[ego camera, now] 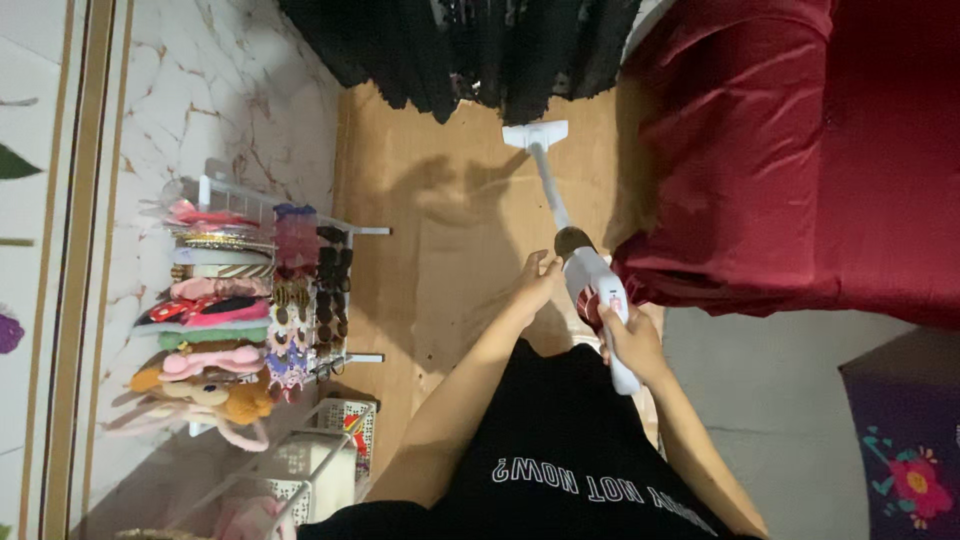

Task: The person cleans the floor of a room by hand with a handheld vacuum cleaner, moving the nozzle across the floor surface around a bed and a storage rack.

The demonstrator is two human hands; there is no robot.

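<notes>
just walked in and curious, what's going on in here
A person in a black shirt holds a white stick vacuum with both hands: the right hand grips the handle, the left hand rests against the body. Its floor head sits on the wooden floor near a black curtain, beside a red-covered bed. A white rack of headbands stands by the wall.

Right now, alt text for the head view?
A person holds a white stick vacuum cleaner in both hands, right hand on the handle, left hand beside the body, its floor head on the wooden floor near a dark red bedcover.
</notes>
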